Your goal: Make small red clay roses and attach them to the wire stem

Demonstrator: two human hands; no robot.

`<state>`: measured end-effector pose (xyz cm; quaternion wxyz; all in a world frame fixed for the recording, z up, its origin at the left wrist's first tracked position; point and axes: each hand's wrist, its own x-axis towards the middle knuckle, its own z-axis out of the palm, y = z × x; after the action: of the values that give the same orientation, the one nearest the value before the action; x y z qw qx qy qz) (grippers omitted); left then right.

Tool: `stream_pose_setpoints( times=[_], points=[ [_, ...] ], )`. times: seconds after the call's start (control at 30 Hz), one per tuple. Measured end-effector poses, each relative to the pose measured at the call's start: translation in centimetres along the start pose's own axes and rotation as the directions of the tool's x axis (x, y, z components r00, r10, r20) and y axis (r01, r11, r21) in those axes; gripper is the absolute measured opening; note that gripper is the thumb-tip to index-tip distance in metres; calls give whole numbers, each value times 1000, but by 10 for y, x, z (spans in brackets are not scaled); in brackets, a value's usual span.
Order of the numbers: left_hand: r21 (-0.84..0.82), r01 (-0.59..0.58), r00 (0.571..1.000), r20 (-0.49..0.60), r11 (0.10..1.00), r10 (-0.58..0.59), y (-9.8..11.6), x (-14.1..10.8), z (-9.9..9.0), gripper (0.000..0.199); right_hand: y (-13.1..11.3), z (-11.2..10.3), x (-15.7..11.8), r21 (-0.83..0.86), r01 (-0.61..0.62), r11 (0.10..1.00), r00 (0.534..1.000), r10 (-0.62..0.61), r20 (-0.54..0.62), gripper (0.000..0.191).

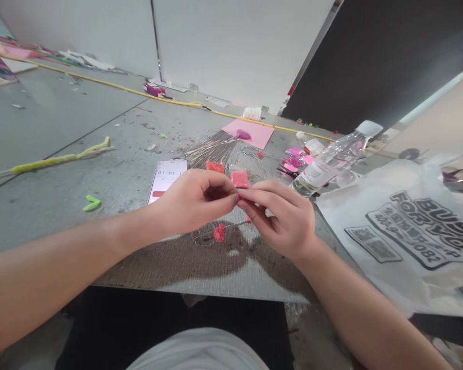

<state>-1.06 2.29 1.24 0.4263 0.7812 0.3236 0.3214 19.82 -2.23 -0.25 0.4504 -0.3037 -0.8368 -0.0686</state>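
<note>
My left hand (200, 200) and my right hand (285, 218) meet above the table's front part, fingertips pinched together. Whatever sits between the fingertips is tiny, perhaps reddish, and mostly hidden. Below them, a small red flower-like cluster (219, 232) lies on the table with thin twisted wire about it. Just beyond my fingers are a pinkish-red packet (239, 179) and an orange-red packet (215, 167). A phone (172, 169) showing a timer lies partly behind my left hand. Farther back spreads a bundle of thin metal wires (212, 146).
A clear plastic bottle (334, 159) leans at the right, near several pink packets (295, 160). Beside it is a white printed bag (355, 216). Pink paper (254, 134) lies behind the wires. A yellow cord (170, 99) crosses the back; a yellow-green fuzzy stick (57, 161) lies left.
</note>
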Motion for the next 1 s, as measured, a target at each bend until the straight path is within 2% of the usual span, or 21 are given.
stream_pose_setpoints(
  times=[0.13, 0.23, 0.33, 0.43, 0.53, 0.63, 0.73, 0.8, 0.93, 1.0],
  points=[
    [-74, 126, 990, 66, 989, -121, -2, 4, 0, 22, 4, 1, -3, -91, 81, 993, 995, -76, 60, 22],
    [-66, 201, 976, 103, 977, -194, -3, 6, -1, 27, 5, 2, -3, -108, 37, 994, 996, -28, 90, 16],
    [-44, 214, 973, 95, 976, -209, -2, 8, -3, 26, 2, 3, -2, 3, -174, 985, 985, 174, -3, 10],
    [-23, 207, 976, 74, 978, -204, -1, 8, -4, 24, -1, 3, -1, 193, -404, 894, 903, 423, -73, 7],
    [-4, 202, 977, 69, 979, -201, -2, 9, -6, 25, -2, 3, 0, 357, -489, 796, 836, 544, -69, 4],
    [-13, 193, 978, 79, 981, -191, -3, 9, -8, 26, -1, 3, 2, 425, -499, 755, 820, 571, -51, 7],
    [-21, 183, 980, 79, 983, -181, -4, 8, -8, 27, 2, 3, 3, 415, -481, 772, 840, 541, -34, 9],
    [-17, 175, 982, 76, 984, -173, -3, 9, -8, 26, 3, 3, 2, 400, -476, 783, 857, 515, 13, 8],
    [6, 163, 983, 82, 987, -163, -2, 10, -8, 26, 1, 1, 0, 379, -552, 742, 829, 539, 152, 9],
    [15, 163, 983, 87, 987, -164, -2, 10, -8, 24, -2, 0, -1, 340, -542, 768, 839, 516, 173, 15]
  ],
)
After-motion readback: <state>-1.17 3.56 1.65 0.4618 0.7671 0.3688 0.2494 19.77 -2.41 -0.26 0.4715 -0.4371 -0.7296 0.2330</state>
